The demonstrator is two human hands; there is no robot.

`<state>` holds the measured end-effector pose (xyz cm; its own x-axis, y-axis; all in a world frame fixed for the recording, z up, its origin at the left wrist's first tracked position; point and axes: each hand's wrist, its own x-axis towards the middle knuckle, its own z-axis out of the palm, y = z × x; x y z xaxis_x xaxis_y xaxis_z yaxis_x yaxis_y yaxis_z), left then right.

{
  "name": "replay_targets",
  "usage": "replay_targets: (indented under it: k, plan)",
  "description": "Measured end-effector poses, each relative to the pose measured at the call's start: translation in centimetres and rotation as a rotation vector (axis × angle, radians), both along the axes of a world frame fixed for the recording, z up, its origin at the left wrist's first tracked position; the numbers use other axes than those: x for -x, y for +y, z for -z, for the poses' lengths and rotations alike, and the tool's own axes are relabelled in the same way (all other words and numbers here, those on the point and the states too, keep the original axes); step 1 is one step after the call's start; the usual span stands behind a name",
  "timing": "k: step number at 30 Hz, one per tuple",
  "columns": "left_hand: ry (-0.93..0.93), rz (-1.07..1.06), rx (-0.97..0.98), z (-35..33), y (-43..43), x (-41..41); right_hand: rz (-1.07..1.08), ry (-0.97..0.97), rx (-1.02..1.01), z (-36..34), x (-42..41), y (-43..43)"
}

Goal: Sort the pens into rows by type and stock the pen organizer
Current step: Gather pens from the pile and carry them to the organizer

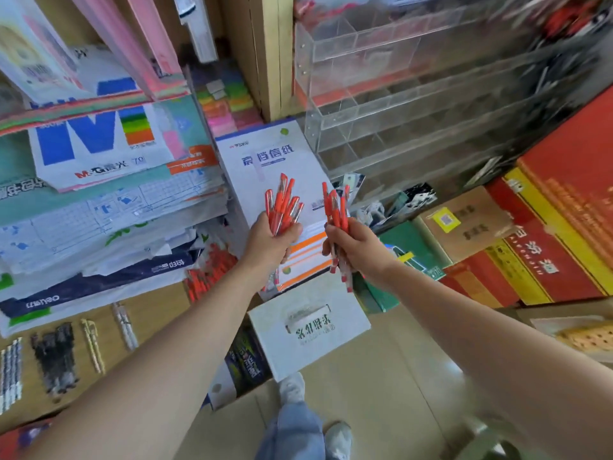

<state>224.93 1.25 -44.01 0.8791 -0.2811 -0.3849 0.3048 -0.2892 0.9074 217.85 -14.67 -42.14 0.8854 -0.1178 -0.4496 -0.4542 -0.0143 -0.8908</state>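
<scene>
My left hand (270, 242) grips a fanned bunch of red pens (283, 204), caps pointing up. My right hand (353, 247) grips a second bunch of red pens (336, 207), their ends sticking out below the fist. Both hands are raised side by side in front of a stack of writing pads. The clear acrylic pen organizer (381, 81) with tiered compartments stands up and to the right of both hands. More red pens (209, 270) lie on the shelf at lower left, near rows of black pens (54, 356) and white pens (10, 370).
Stacks of paper packs (99, 180) fill the left shelf. A white box (308, 327) sits below the hands. Red and yellow boxes (547, 234) and a cardboard carton (464, 220) stand to the right. The person's feet (292, 390) are on the tiled floor.
</scene>
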Motion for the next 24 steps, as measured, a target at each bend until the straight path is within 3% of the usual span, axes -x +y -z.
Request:
replay_targets:
  k: [8,17,24]
  plan:
    - [-0.013,0.088,-0.058,-1.4,-4.1,-4.9,0.165,-0.024,0.027,-0.4,-5.1,-5.3]
    - [-0.079,-0.012,-0.016,-4.2,-8.0,-8.8,0.336,-0.139,-0.030,-3.5,-12.9,-10.8]
    - [-0.076,-0.157,0.003,-6.4,-10.9,-10.0,0.313,-0.212,-0.015,-6.8,-17.9,-14.0]
